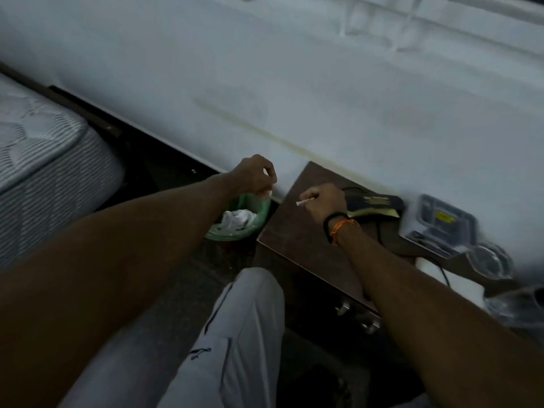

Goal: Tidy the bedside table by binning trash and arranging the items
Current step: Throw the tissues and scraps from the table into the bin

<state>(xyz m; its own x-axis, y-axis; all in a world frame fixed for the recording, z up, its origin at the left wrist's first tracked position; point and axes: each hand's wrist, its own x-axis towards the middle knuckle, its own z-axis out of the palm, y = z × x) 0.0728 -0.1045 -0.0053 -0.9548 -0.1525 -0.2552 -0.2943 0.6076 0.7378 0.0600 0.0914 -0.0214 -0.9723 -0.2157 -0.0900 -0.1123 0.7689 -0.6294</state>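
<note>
A brown wooden bedside table [297, 231] stands against the white wall. Left of it on the floor is a green bin [256, 219] with crumpled white paper [238, 219] inside. My left hand [254, 175] hovers above the bin, fingers curled around a small white scrap. My right hand [323, 201] is over the table's left part, pinching a small white stick-like piece of trash [303, 201]. A black and gold book-like item [376, 206] lies just behind my right hand.
A clear plastic box [441, 225] sits at the table's back right, with clear glass items [488, 260] and a white object with a black cable [441, 275] nearer. A mattress [44, 148] is at the left. My knee in grey trousers [250, 304] is in front.
</note>
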